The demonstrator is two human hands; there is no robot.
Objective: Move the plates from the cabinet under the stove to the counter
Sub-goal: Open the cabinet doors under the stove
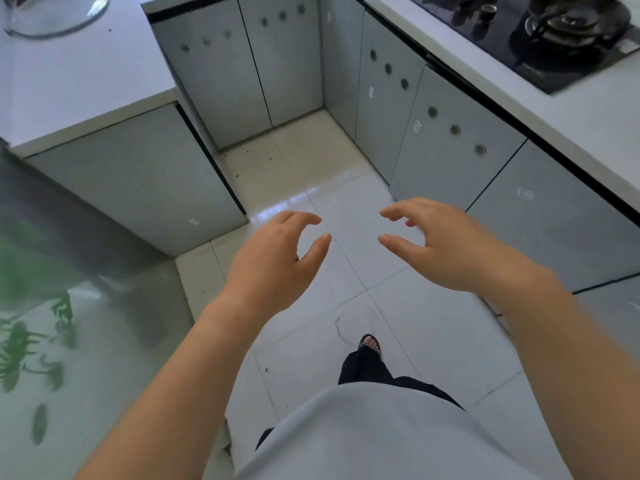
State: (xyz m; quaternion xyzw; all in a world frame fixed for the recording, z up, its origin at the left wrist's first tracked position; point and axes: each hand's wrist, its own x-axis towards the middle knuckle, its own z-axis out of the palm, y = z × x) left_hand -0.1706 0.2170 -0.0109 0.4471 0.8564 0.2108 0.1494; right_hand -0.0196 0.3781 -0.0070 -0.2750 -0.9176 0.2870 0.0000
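My left hand and my right hand hover side by side over the tiled floor, fingers curled apart, holding nothing. The black stove sits in the white counter at the upper right. Below it run grey cabinet doors with three round holes each, all closed. My right hand is just in front of the lower edge of these doors. No plates are in view.
Another white counter stands at the upper left with a glass lid on it. More closed cabinet doors fill the far corner. A glass surface with green leaf print lies at the left. My foot is on the floor.
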